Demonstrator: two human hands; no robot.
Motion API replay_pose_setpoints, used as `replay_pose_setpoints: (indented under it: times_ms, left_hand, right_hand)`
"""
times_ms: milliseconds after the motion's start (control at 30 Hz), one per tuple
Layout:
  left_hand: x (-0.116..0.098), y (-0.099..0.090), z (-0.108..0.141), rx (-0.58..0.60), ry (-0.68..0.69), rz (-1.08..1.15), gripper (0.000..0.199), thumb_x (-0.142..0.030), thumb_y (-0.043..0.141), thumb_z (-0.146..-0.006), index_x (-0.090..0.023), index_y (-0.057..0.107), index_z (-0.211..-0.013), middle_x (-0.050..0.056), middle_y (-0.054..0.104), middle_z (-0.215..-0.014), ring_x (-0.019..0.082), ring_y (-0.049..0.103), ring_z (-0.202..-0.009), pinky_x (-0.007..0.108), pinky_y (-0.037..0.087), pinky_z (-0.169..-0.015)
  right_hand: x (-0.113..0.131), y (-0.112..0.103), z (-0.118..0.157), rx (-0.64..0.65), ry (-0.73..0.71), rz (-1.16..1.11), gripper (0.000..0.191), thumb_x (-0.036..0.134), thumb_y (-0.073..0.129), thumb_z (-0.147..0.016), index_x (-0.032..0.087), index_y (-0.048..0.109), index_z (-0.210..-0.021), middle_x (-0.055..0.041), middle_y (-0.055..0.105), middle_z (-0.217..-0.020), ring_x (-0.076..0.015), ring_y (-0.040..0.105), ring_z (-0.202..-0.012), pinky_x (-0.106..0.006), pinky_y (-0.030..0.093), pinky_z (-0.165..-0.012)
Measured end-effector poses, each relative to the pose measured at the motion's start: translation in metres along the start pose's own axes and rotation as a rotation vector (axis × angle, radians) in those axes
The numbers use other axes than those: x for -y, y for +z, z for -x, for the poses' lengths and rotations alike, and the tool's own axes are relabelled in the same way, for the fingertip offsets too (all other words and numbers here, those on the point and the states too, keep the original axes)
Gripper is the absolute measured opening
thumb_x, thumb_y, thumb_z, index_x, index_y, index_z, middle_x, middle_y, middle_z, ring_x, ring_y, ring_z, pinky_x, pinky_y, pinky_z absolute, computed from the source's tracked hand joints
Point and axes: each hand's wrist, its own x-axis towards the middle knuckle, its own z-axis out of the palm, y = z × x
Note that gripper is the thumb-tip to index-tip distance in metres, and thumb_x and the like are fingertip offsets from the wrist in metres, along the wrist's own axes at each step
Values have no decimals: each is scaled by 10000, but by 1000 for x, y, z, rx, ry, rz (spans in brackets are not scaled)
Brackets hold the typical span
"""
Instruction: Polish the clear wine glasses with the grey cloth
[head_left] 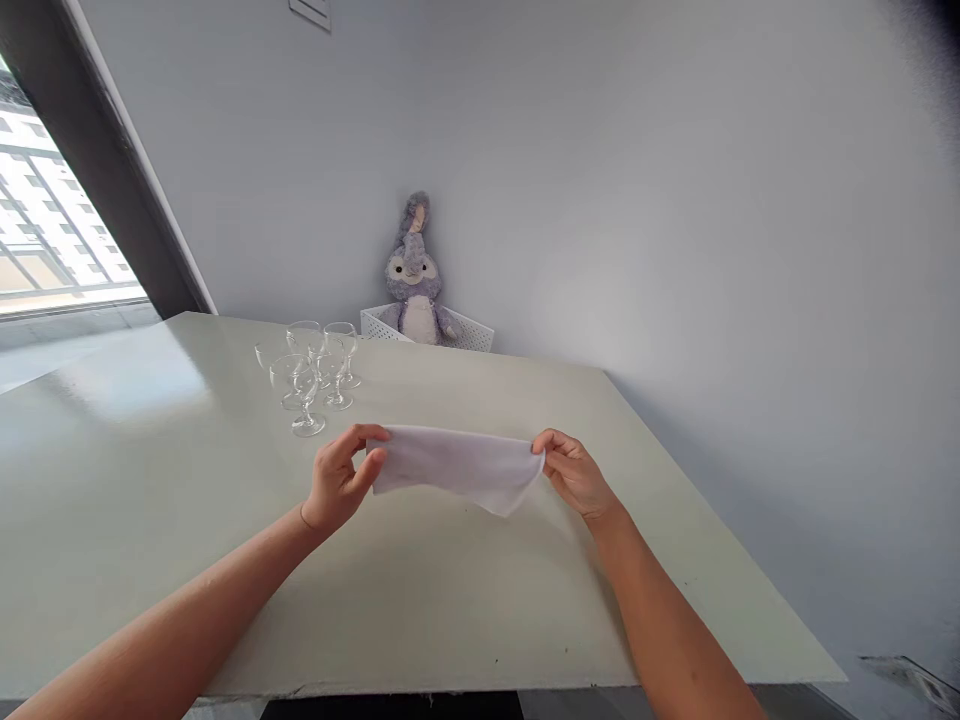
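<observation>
A white cloth (456, 462) is stretched between my two hands above the table, its lower edge hanging loose and dipping toward the right. My left hand (346, 474) pinches its left end between thumb and fingers. At the upper right corner, my right hand (574, 470) grips the cloth with thumb and fingertips. Beyond my left hand stand several clear stemmed glasses (308, 424), upright and close together; they partly overlap in view.
The pale, glossy table (420, 620) fills the foreground. Behind its far edge, a grey plush rabbit (417, 280) sits in a white perforated basket (475, 332). A wall (712, 250) runs along the right side, and a window (56, 200) is at the left.
</observation>
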Motion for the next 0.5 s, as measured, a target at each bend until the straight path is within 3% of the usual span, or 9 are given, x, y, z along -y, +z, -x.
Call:
replay_pose_setpoints:
  times_ms: [167, 300, 433, 500]
  left_hand:
    - [-2, 8, 0, -1, -153, 37, 188, -363, 564, -693, -214, 529, -801, -37, 392, -573, 101, 362, -513, 206, 297, -477]
    - [1, 12, 0, -1, -200, 66, 175, -347, 561, -711, -221, 512, -822, -48, 356, -583, 86, 337, -500, 187, 281, -451]
    - [10, 12, -6, 34, -333, 175, 253, -403, 537, -729, -226, 503, -907, -41, 447, -647, 87, 395, -525, 176, 304, -446]
    - [20, 11, -12, 120, -418, 178, 311, -428, 542, -715, -224, 511, -948, -35, 498, -678, 94, 432, -537, 181, 324, -458]
  right_hand:
    - [0, 8, -1, -59, 61, 6, 173, 367, 529, -753, 202, 572, -731, -11, 539, -674, -144, 504, -638, -281, 409, -617]
    - [-5, 16, -2, -98, 101, 43, 245, 390, 658, -678, 202, 514, -741, 16, 508, -639, -118, 486, -592, -235, 398, -542]
    - [-9, 16, -3, -41, 158, -83, 296, 362, 706, -641, 217, 485, -775, 44, 495, -646, -83, 461, -512, -210, 388, -464]
    - [-11, 14, -4, 10, 200, -116, 291, 358, 698, -650, 214, 501, -808, 36, 516, -671, -82, 474, -503, -222, 415, -457]
